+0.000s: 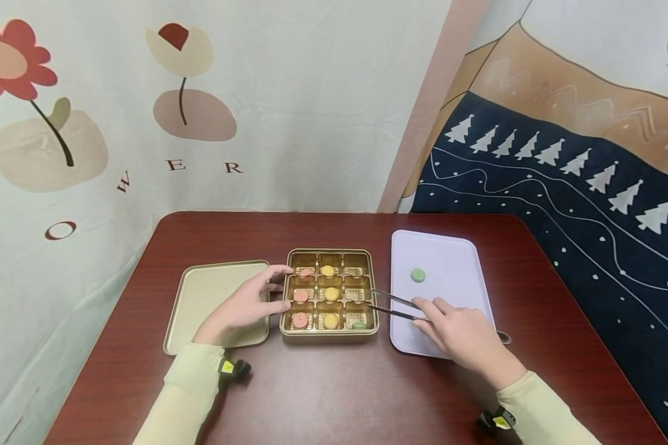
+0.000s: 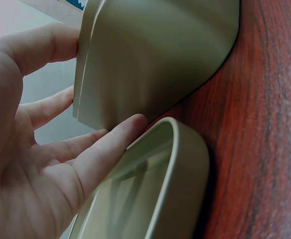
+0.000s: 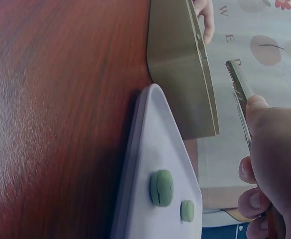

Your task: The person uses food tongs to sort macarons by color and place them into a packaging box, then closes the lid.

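A gold tin (image 1: 328, 339) with a divided insert holds pink macarons (image 1: 300, 320) in its left column and yellow macarons (image 1: 331, 321) in the middle one. One green macaron (image 1: 359, 325) lies in the front right compartment. With fingers spread, my left hand (image 1: 250, 303) touches the tin's left side. My right hand (image 1: 462, 334) holds metal tongs (image 1: 392, 312), their tips apart at the tin's right rim with nothing visible between them. On the pale lilac tray (image 1: 445, 253) sits a green macaron (image 1: 418, 275); the right wrist view shows a second green macaron (image 3: 187, 211) there.
The gold tin lid (image 1: 200, 296) lies to the left of the tin, partly under my left hand and forearm. Everything stands on a dark red wooden table (image 1: 323, 395). Printed curtains (image 1: 312, 111) hang behind the table's far edge.
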`<state>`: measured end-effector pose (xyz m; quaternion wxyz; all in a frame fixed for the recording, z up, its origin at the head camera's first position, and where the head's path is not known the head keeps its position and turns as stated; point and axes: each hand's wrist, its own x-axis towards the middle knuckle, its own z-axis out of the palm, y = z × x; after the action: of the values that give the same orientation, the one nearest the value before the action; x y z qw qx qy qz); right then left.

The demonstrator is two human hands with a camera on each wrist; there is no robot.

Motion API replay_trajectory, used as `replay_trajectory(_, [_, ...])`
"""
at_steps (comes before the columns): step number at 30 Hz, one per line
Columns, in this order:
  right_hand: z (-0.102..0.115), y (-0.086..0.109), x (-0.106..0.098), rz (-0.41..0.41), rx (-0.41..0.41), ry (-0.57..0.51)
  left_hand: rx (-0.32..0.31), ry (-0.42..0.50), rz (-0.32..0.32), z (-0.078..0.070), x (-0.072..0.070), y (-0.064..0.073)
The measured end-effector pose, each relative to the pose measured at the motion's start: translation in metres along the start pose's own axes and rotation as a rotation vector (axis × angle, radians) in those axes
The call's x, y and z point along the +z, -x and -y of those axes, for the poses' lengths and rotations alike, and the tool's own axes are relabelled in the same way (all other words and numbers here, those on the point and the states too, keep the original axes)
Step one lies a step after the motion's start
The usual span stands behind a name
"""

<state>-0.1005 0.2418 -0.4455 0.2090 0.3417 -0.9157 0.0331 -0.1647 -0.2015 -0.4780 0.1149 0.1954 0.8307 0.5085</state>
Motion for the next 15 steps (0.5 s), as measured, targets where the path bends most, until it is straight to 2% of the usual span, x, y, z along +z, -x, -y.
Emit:
replay_trajectory(6, [-0.009, 0.001, -0.001, 0.011, 0.045, -0.003, -0.013, 0.001, -0.001, -0.003, -0.001, 0.0])
replay_trajectory(15, [-0.026, 0.007, 0.003, 0.004, 0.076, 0.005, 0.001, -0.004, -0.007, -0.002, -0.001, 0.001])
